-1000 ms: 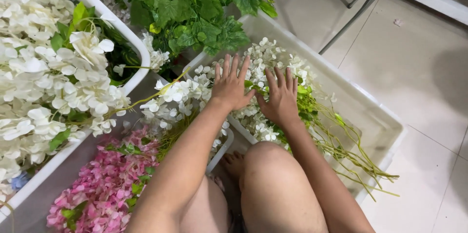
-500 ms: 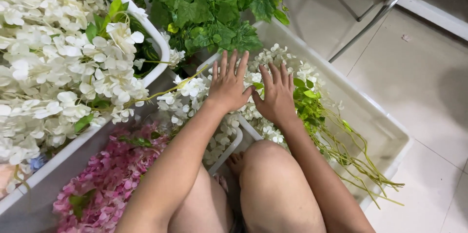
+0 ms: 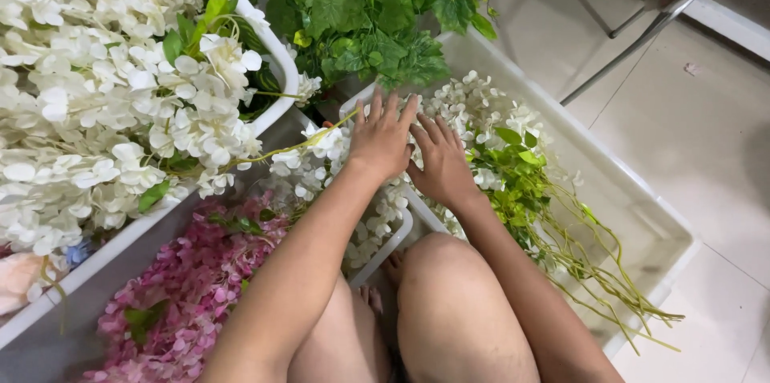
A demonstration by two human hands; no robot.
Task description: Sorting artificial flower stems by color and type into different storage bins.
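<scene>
Grip: both hands lie flat, fingers spread, pressing on the white flower garland (image 3: 481,122) — nothing pinched or clasped.
Left hand (image 3: 383,138): palm down on the blossoms, fingers pointing away from the body.
Right hand (image 3: 439,162): just beside it, touching the left, fingers also pointing away.
Garland: lies in the white tray (image 3: 634,190); long axis runs from the blossoms out to the green stems (image 3: 593,271) — stems trail toward the right near corner.
Nearby: pink flowers (image 3: 192,287) at left, green leaves (image 3: 361,6) beyond.
</scene>
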